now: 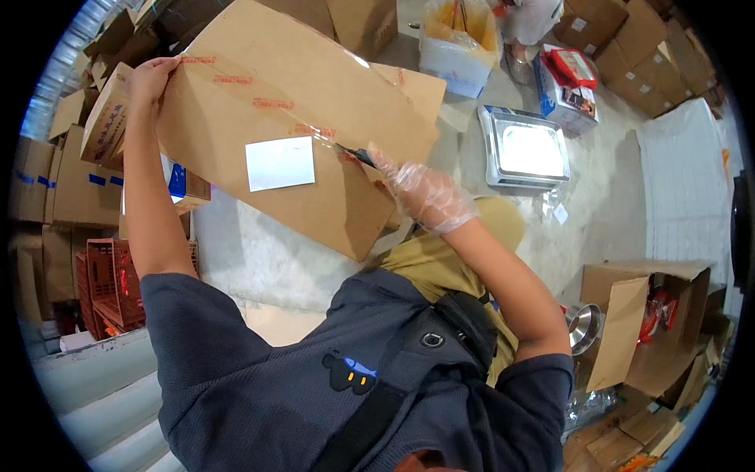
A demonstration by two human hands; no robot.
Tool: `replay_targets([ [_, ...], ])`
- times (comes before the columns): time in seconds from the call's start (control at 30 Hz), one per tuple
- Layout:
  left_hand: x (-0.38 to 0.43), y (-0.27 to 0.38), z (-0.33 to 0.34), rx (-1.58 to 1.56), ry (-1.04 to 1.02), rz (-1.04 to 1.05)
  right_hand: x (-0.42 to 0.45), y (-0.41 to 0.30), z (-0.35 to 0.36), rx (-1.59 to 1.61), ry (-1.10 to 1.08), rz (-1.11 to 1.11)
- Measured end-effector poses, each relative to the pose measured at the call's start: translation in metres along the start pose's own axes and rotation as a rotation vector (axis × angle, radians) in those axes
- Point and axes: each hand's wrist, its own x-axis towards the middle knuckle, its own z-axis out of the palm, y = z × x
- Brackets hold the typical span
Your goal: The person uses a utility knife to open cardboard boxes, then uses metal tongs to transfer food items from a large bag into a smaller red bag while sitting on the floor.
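Observation:
A large cardboard box [318, 76] lies tilted before me, with clear tape bearing red print along its seam and a white paper label [280, 163] on its side. My left hand [154, 76], bare, grips the box's upper left corner at the end of the tape. My right hand [422, 192], in a clear plastic glove, holds a black-handled cutting tool [363, 156]. The tool's tip is at the tape seam near the label; its exact kind cannot be told.
Past my right arm stand a metal-topped scale [527, 147], a bin with a plastic liner [457, 59] and a white box with red packets [566, 100]. Another person's leg [519, 53] shows behind. Red crates [112, 283] stand left, an opened carton [643, 318] right.

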Motion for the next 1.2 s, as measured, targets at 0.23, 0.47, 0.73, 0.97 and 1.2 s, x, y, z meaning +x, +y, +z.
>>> replay_targets([
  [0.23,0.027,-0.043,-0.007,0.019,-0.040,-0.064,-0.037,0.008,0.000,0.021,-0.010,0.029],
  [0.47,0.071,-0.105,-0.013,-0.073,-0.066,-0.073,-0.078,0.016,-0.013,-0.056,-0.193,0.116],
  [0.73,-0.019,-0.014,0.020,0.823,0.166,-0.066,0.013,0.029,-0.041,0.328,0.091,0.169],
  [0.97,0.024,-0.101,-0.052,-0.490,0.228,0.297,0.144,0.014,0.029,1.382,0.015,0.398],
  [1.2,-0.032,-0.029,-0.011,0.282,0.160,0.308,0.161,0.017,0.059,0.711,0.229,0.275],
])
